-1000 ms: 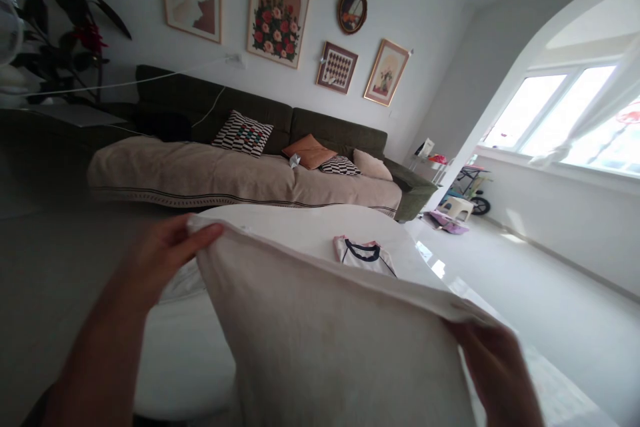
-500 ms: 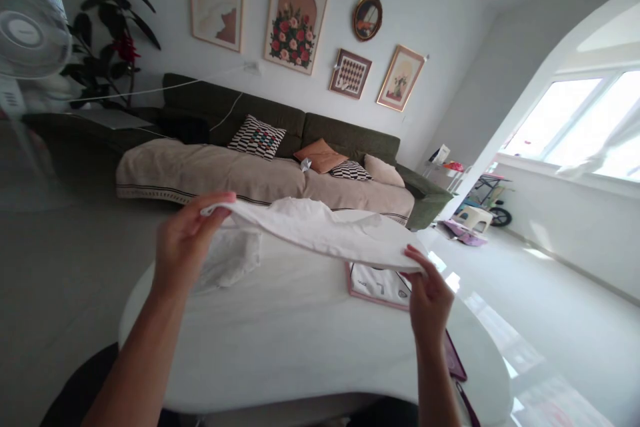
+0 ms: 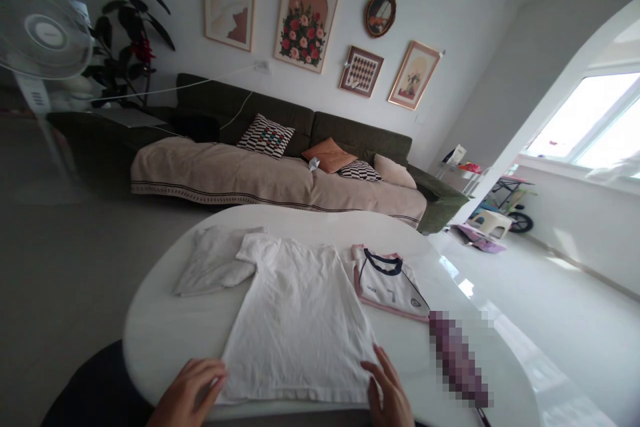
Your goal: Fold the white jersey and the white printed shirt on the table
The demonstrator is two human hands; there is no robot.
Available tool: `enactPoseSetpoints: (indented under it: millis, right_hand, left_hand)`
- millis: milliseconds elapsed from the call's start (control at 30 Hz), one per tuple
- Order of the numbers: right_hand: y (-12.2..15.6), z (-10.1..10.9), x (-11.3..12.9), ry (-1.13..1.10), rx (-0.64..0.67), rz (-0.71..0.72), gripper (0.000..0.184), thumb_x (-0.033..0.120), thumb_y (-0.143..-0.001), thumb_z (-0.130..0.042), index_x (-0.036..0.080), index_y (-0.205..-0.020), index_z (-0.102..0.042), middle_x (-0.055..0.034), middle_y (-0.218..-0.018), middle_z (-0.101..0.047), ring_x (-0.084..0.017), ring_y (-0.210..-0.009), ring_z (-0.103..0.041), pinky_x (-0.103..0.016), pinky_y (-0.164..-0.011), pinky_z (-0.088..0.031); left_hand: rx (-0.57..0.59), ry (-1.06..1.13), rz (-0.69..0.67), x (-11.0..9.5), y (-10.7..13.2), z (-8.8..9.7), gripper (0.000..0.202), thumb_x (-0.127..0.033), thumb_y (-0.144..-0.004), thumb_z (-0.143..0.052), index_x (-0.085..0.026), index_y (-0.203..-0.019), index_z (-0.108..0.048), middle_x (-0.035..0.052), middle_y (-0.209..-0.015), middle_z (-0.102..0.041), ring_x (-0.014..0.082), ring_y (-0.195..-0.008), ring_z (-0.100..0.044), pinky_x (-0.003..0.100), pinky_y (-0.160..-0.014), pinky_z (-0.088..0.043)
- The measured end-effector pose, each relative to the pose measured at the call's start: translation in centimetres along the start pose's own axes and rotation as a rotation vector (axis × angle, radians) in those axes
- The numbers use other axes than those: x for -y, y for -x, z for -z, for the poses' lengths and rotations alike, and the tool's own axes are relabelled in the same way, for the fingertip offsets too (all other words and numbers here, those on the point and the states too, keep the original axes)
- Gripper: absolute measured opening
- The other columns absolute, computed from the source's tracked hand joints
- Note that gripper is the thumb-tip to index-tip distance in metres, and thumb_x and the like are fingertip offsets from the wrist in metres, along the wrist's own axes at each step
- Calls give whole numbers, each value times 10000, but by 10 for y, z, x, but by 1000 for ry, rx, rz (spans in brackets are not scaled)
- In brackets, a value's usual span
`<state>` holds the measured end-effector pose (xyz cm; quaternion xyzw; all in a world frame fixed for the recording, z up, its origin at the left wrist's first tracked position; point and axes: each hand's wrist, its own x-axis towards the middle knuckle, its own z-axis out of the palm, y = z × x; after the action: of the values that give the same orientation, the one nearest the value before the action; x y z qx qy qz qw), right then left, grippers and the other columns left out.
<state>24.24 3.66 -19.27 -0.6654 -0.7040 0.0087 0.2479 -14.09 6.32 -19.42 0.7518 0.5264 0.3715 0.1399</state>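
A white T-shirt (image 3: 300,317) lies spread flat on the round white table (image 3: 165,333), its hem toward me. My left hand (image 3: 187,390) rests at the shirt's lower left corner, fingers flat and apart. My right hand (image 3: 390,390) lies at the lower right corner, fingers stretched out on the cloth. Neither hand grips anything. A folded white garment (image 3: 213,267) sits to the left of the shirt. A folded white shirt with pink edges and a dark collar (image 3: 387,283) lies to the right.
A blurred pinkish object (image 3: 457,360) lies on the table's right side. Behind the table stands a dark green sofa (image 3: 280,147) with a beige throw and cushions. A fan (image 3: 40,27) and a plant (image 3: 125,33) stand at the left; a window (image 3: 590,120) is on the right.
The shirt was held up in the air by both hands; now it lies flat on the table, released, with my hands lowered to its hem corners.
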Motion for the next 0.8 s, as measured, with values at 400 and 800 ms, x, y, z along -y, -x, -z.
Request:
enactPoseSetpoints:
  millis: [400, 800]
  right_hand:
    - [-43, -51, 100, 76, 237, -104, 465, 419, -915, -329, 351, -1373, -288, -2, -1466, -245, -272, -1360, -170, -538, -1045, -249]
    - [-49, -48, 99, 94, 366, -132, 512, 378, -851, -449, 327, -1351, -351, -23, -1443, -272, -306, -1336, -230, -538, -1032, -269]
  left_hand:
    - [260, -230, 24, -63, -100, -43, 368, -355, -867, -523, -208, -1204, -504, 82, -1297, -475, 246, -1126, -493, 478, -940, -407]
    - [330, -443, 66, -36, -100, -66, 509, -486, -875, -368, -373, -1367, -299, 34, -1481, -262, 308, -1364, -183, 564, -1046, -164]
